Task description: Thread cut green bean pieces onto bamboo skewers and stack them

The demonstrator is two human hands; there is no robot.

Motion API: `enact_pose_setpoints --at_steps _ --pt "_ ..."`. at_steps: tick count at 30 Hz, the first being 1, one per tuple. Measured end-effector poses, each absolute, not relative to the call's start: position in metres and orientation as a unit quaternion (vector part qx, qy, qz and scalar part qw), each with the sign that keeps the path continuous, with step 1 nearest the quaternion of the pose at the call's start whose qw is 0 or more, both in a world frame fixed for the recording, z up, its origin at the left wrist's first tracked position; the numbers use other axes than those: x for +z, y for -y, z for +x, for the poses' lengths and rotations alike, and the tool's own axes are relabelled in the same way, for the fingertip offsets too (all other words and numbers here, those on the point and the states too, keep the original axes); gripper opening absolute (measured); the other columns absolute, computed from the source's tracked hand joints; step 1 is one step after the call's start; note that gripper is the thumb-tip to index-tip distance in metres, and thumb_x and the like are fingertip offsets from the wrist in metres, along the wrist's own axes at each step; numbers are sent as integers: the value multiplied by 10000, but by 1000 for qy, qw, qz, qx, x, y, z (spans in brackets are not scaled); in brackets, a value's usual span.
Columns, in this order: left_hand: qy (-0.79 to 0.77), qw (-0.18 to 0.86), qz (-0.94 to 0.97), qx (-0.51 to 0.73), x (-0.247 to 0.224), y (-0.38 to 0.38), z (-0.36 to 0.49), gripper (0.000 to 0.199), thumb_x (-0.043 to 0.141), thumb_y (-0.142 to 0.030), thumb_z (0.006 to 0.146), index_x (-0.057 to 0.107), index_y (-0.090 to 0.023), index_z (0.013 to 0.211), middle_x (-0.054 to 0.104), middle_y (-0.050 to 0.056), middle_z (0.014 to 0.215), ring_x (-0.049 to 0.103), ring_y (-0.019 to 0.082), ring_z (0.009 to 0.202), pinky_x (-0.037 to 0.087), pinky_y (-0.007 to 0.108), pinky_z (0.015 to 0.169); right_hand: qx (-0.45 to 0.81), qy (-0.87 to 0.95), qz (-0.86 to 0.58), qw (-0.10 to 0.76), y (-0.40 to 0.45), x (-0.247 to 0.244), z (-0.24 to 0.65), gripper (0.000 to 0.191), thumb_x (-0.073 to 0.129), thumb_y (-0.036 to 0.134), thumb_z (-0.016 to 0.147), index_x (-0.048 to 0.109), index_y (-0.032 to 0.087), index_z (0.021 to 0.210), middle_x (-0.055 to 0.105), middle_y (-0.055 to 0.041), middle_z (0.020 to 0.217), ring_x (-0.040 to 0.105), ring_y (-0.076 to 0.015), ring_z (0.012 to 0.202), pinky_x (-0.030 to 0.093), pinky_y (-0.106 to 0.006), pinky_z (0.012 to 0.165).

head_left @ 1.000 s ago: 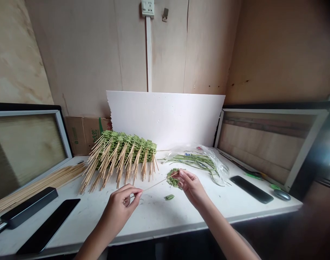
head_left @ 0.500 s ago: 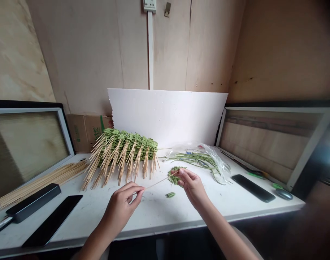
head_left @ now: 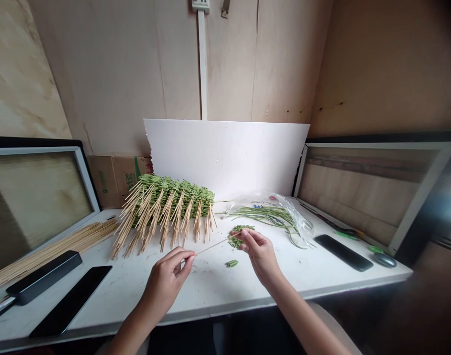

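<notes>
- your left hand [head_left: 169, 273] pinches the near end of a thin stick [head_left: 212, 245]; your right hand [head_left: 260, 251] pinches around its far end, by the cut green pieces [head_left: 233, 243].
- you have a big stack of loaded sticks [head_left: 173, 197] done.
- still left: those pieces, bare sticks [head_left: 58, 246].

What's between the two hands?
In the head view, a thin stick spans from left hand to right hand; below it, a green bunch lies on the table.

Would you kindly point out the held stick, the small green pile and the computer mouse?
Stick [head_left: 212, 247]: head view, on its exposed middle stretch.
Small green pile [head_left: 235, 242]: head view, lower left part.
Computer mouse [head_left: 385, 260]: head view, on its top.
</notes>
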State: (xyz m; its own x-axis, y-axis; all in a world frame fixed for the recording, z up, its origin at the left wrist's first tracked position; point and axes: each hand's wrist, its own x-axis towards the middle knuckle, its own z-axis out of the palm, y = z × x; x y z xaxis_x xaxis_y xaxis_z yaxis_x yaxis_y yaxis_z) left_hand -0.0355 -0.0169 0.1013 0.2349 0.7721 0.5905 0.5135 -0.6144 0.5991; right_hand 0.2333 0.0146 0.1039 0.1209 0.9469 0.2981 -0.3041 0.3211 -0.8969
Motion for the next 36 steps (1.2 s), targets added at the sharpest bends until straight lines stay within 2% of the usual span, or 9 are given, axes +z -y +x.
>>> enact_pose_setpoints --at_steps 10,17,21,25,30,36 --pt "-417 118 788 437 97 21 -32 262 484 -303 1046 726 -207 1070 726 87 1024 690 179 864 543 229 730 451 485 -342 666 -12 106 233 286 796 479 841 803 216 953 795 -122 1050 713 -294 985 543 -368 728" --pt "-419 128 797 416 99 21 -23 300 449 -328 1060 718 -201 1026 731 84 989 700 185 831 547 254 768 459 507 -338 646 -5 109 225 260 774 470 862 795 219 927 795 -111 1048 697 -317 1116 581 -349 721" --pt "-429 138 785 425 100 22 -20 282 485 -368 1049 716 -206 1058 741 84 970 697 189 801 549 252 693 465 483 -343 659 -10 106 227 276 782 475 856 784 213 944 792 -115 1055 698 -314 1113 581 -338 709" --pt "-430 87 770 463 96 23 -22 236 561 -378 1020 724 -206 1014 764 74 899 706 185 748 552 250 661 470 462 -348 667 -14 103 229 300 793 495 842 776 212 942 791 -118 1041 693 -320 1118 581 -343 709" --pt "-413 53 772 481 85 20 -24 235 528 -312 1027 734 -207 992 753 35 769 650 136 563 527 229 599 471 469 -344 663 -9 103 223 296 765 508 861 779 223 943 786 -116 1091 675 -317 1169 590 -355 745" --pt "-433 60 755 489 82 15 -23 270 505 -322 1026 714 -193 912 674 6 655 634 138 571 501 220 613 467 472 -338 667 -2 105 212 246 770 479 862 771 240 922 790 -110 1070 676 -325 1180 596 -365 766"
